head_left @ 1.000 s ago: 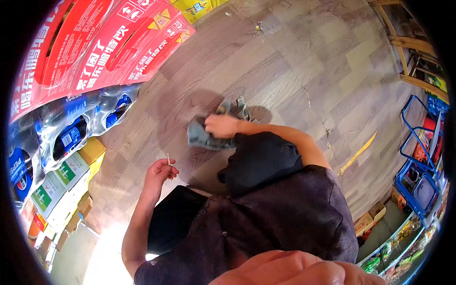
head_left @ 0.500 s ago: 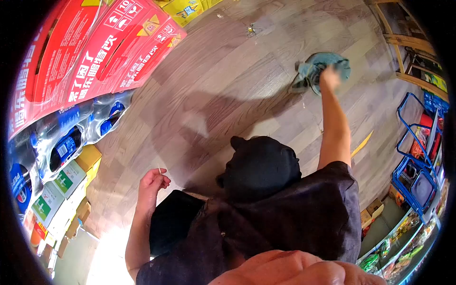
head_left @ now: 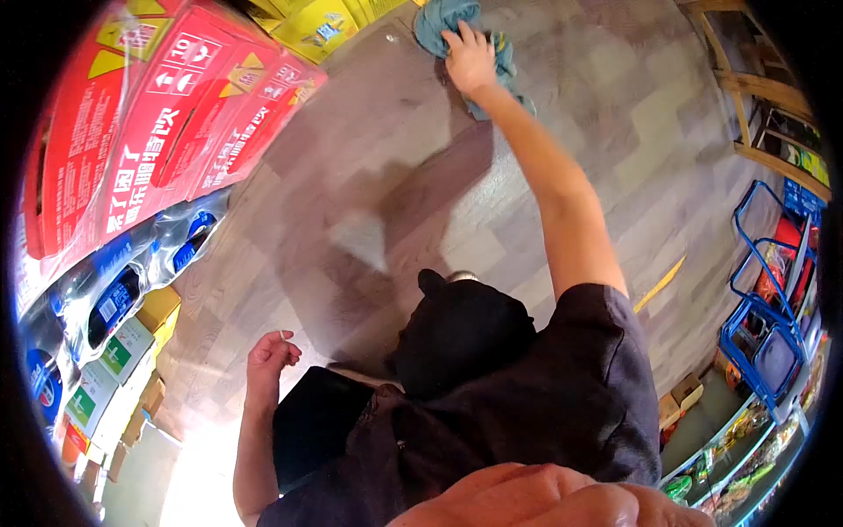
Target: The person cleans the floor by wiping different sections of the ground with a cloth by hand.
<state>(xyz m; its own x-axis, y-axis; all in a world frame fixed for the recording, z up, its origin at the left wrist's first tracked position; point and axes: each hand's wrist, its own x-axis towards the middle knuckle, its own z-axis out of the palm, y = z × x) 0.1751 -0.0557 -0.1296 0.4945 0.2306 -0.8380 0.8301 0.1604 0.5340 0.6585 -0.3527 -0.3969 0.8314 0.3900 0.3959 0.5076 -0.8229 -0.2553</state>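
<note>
My right hand (head_left: 471, 60) presses on a crumpled grey-blue cloth (head_left: 446, 22) on the wood-pattern floor (head_left: 606, 114), at the top of the view. Its arm is stretched far forward and its fingers are bent over the bunched cloth, part of which trails out beside the wrist. At the lower left, my left hand (head_left: 274, 351) hangs in the air above the floor beside my dark-clothed knee. The fingers are curled in; whatever lies between them is too small to make out.
Red cartons (head_left: 189, 114) and shrink-wrapped bottles (head_left: 114, 294) are stacked at the left, with yellow boxes (head_left: 320, 31) beyond. A blue folding frame (head_left: 768, 338) and shelves of packets line the right. A yellow strip (head_left: 660, 283) lies on the floor.
My right hand has swept the cloth from near my knees out to the right, then over to the far top. My left hand has sunk slightly; the thin white stick seen in it earlier no longer shows clearly.
</note>
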